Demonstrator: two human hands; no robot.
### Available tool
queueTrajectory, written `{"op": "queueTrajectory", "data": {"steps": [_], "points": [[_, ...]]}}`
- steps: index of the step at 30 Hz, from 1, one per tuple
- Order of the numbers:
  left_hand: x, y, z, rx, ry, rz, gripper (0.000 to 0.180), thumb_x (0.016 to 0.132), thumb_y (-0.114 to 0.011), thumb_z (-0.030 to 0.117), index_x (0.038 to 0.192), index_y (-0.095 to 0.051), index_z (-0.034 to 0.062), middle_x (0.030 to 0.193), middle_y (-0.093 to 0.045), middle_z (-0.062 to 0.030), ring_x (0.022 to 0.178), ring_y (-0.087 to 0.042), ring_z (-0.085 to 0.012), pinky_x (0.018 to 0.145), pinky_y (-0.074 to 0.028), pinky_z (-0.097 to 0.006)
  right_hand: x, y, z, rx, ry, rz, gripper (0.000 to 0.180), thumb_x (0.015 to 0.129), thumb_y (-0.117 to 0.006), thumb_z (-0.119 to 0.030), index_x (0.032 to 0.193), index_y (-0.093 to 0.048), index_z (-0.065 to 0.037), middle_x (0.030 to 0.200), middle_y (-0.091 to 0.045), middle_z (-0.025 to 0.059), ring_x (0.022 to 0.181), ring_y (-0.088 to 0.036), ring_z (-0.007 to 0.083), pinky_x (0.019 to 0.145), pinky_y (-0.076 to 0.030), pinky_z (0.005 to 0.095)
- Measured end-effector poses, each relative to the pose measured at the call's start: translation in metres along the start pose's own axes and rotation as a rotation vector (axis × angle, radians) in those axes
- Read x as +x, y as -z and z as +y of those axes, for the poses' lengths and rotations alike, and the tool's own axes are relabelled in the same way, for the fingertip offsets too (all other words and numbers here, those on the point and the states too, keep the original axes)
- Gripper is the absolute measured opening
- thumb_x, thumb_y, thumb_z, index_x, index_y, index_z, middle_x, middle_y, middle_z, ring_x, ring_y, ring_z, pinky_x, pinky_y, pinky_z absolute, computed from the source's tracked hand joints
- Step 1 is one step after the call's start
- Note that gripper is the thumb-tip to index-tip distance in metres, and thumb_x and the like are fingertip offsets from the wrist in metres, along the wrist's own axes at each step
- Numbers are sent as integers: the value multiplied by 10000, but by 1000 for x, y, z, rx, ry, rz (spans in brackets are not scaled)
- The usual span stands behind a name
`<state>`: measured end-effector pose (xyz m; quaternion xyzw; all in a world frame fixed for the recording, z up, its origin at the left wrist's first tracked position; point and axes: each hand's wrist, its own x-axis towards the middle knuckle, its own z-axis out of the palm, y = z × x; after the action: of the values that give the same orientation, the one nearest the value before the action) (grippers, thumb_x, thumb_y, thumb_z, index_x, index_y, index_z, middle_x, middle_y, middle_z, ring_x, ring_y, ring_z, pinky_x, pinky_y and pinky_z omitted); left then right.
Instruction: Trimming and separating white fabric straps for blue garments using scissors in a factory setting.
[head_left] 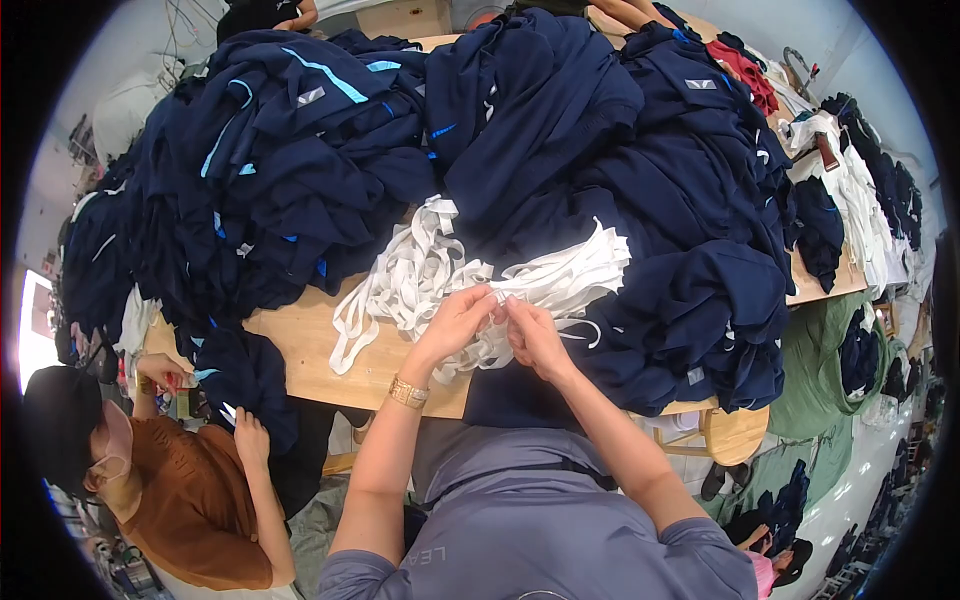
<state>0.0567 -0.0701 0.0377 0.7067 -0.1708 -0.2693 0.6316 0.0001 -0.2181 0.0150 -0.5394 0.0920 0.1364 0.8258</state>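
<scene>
Both hands, left hand and right hand, pinch one white elastic strip together at the worktop edge. The tangled white strip pile looks mostly unsorted; beyond, navy garments heap high.

Both forearms reach forward, bare. The left hand and right hand meet fingertip to fingertip, fingers pinched closed, a gold wristwatch on the left wrist.

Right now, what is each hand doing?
Left hand: closed, pinching a white fabric strip.
Right hand: closed, pinching the same strip.
</scene>
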Motion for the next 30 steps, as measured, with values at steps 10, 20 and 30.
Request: {"op": "queueTrajectory", "data": {"steps": [10,20,30], "points": [[2,1,-1,-52,31,-10,220,888,-472,193,725,-549,67,526,-347,90,453,-263,-9,416,-200,-193,3,0,0,42,-20,-40,360,930,-435,-387,748,-490,-81,452,-285,-79,323,-209,25,306,-160,204],[2,1,5,-11,48,-37,228,890,-478,216,742,-557,62,541,-375,87,453,-270,-9,421,-219,-185,-1,1,-8,99,-12,18,340,924,-460,-370,757,-498,-76,451,-296,-83,312,-205,20,302,-138,205],[1,6,22,-25,86,-108,312,908,-485,301,793,-605,37,574,-382,79,524,-330,-13,470,-277,-186,13,23,-64,-326,437,409,172,868,-583,-178,801,-568,-20,698,-474,-40,660,-405,43,587,-341,196]]}}
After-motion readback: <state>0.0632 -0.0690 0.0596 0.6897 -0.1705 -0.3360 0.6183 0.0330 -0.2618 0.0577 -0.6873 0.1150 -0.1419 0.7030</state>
